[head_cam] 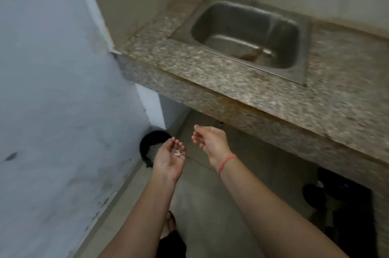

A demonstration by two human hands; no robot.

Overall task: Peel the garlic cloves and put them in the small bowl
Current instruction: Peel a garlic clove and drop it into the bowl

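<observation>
My left hand point(169, 157) is cupped palm up below the counter, with a few small pale scraps of garlic skin point(178, 153) lying on its fingers. It hovers just right of a black bin point(149, 146) that stands on the floor in the corner. My right hand point(209, 140) is beside it, palm up, fingers loosely curled and apart, holding nothing; a red string band circles its wrist. No garlic cloves and no small bowl are in view.
A speckled stone counter point(242, 93) runs across above my hands, with a steel sink point(246, 34) set in it. A grey wall point(52, 99) closes the left side. Dark objects point(341, 198) sit under the counter at right. A sandalled foot point(169, 224) shows on the floor.
</observation>
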